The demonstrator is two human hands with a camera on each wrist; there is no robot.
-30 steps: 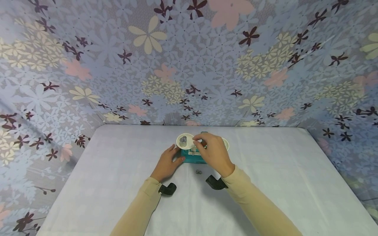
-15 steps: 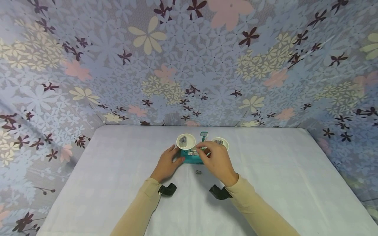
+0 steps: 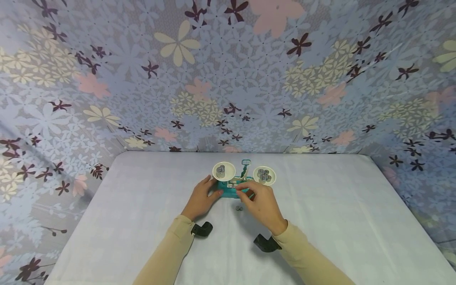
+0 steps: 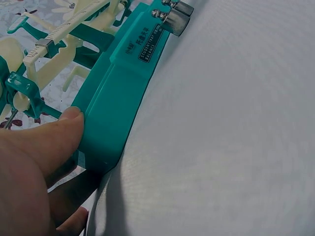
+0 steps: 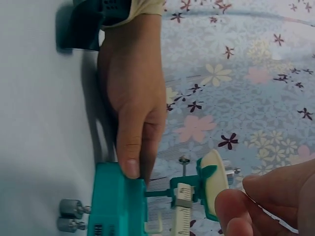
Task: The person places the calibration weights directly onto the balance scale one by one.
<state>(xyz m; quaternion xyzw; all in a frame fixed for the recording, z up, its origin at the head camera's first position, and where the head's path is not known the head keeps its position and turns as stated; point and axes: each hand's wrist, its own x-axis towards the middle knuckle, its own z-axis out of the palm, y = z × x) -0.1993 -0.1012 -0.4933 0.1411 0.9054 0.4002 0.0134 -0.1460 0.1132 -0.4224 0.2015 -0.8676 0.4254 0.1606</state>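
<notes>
A teal student balance (image 3: pixel 228 194) stands on the table, its base also large in the left wrist view. My left hand (image 3: pixel 202 198) grips the base's left end, with the thumb (image 4: pixel 69 128) on top and fingers behind it. The left pan (image 3: pixel 230 173) carries a metal weight (image 3: pixel 220 171); the right pan (image 3: pixel 272 181) bears several weights (image 3: pixel 264 175). My right hand (image 3: pixel 261 200) hovers in front of the beam, thumb and forefinger brought close together, nothing visible between them. A metal rider (image 5: pixel 184 197) sits on the scaled beam (image 5: pixel 182 216), apart from these fingertips.
Two small weights (image 3: pixel 239 208) stand on the table in front of the base. The white-covered table (image 3: pixel 338 213) extends to both sides. A flowered cloth (image 3: pixel 228 79) rises behind its back edge.
My right hand has drawn back from beside the left pan, down and toward me, uncovering the pointer and the weights in the right pan. My left hand stays on the base.
</notes>
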